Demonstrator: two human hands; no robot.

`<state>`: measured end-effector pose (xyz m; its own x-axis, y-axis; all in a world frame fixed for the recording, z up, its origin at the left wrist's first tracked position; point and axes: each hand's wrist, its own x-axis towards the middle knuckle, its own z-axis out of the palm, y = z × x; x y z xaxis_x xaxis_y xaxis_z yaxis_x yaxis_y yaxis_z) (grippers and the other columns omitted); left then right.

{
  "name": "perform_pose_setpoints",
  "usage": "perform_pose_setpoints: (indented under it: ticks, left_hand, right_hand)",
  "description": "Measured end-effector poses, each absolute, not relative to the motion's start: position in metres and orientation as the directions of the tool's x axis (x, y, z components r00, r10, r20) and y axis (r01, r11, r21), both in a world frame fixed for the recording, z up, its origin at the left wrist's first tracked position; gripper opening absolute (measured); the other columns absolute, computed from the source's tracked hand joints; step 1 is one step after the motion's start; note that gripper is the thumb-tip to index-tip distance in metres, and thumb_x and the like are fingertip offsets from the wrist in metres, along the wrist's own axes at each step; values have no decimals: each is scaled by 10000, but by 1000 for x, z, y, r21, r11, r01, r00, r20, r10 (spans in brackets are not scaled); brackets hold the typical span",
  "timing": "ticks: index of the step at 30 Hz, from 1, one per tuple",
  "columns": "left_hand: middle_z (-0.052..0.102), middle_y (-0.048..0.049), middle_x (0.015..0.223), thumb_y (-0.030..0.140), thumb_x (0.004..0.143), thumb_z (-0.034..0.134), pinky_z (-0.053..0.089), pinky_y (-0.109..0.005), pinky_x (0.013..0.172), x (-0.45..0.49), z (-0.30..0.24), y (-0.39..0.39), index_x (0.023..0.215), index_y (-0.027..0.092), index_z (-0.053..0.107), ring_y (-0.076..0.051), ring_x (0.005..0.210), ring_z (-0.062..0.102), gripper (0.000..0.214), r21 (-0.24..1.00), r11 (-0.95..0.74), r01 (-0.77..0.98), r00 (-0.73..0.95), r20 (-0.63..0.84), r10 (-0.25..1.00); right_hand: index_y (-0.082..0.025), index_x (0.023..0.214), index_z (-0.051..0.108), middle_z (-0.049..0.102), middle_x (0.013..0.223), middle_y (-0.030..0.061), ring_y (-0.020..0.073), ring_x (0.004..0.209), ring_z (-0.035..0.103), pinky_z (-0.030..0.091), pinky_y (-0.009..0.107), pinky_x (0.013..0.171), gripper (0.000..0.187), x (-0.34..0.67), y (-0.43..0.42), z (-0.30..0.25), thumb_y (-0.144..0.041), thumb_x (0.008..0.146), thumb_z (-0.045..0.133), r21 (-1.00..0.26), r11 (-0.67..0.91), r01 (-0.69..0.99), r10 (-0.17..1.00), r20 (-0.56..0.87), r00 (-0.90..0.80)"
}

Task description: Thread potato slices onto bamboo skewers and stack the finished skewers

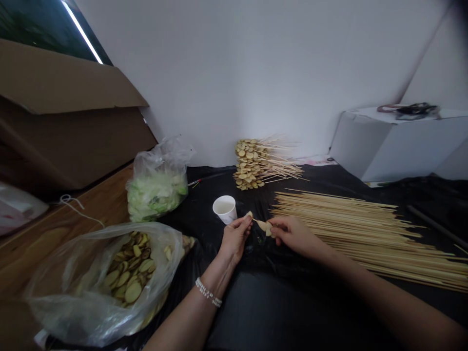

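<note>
My left hand (235,237), with a beaded bracelet (208,293) at its wrist, pinches a small potato slice (250,214) between thumb and fingertips. Close to its right, my right hand (290,233) is closed on a bamboo skewer with potato slices (262,224) on it. Most of that skewer is hidden by the fingers. Just behind my left hand stands a white paper cup (224,209). Loose bamboo skewers (351,229) lie in a wide pile beside and beyond my right forearm.
An open plastic bag (84,287) holds many potato slices (133,273) at left. Behind it sits a bag of pale green cut vegetables (157,187). Filled skewers (252,163) are stacked by the wall. A cardboard box (66,131) and a white box (398,141) flank the black-covered surface (256,312).
</note>
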<state>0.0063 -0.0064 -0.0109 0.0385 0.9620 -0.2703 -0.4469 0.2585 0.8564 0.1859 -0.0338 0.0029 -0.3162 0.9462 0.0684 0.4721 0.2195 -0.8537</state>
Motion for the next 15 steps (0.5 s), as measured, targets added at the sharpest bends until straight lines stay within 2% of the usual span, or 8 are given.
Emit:
perform_pose_setpoints:
  ticks: [10, 13, 15]
  left_hand:
    - [623, -10, 605, 295, 463, 866, 373, -141, 502, 6, -11, -6, 661, 102, 724, -29, 534, 501, 312, 876, 266, -403, 58, -265, 962]
    - [617, -6, 595, 293, 473, 864, 368, -151, 499, 6, -10, -7, 667, 107, 726, -27, 521, 484, 302, 880, 270, -391, 75, -262, 962]
    - [619, -7, 596, 287, 481, 862, 368, -155, 497, 6, -10, -7, 669, 108, 725, -28, 516, 478, 294, 880, 269, -392, 84, -257, 963]
  right_hand:
    - [-166, 817, 647, 554, 564, -14, 120, 537, 512, 357, 226, 525, 186, 185, -33, 2, -215, 801, 468, -897, 169, 408, 944, 29, -328]
    - [-162, 822, 648, 546, 551, -18, 109, 510, 491, 333, 214, 493, 181, 185, -33, 4, -231, 786, 484, -934, 102, 344, 941, -21, -338]
    - [-158, 807, 642, 540, 536, -21, 87, 447, 431, 285, 207, 443, 177, 185, -33, 7, -243, 780, 490, -953, 18, 302, 933, -93, -348]
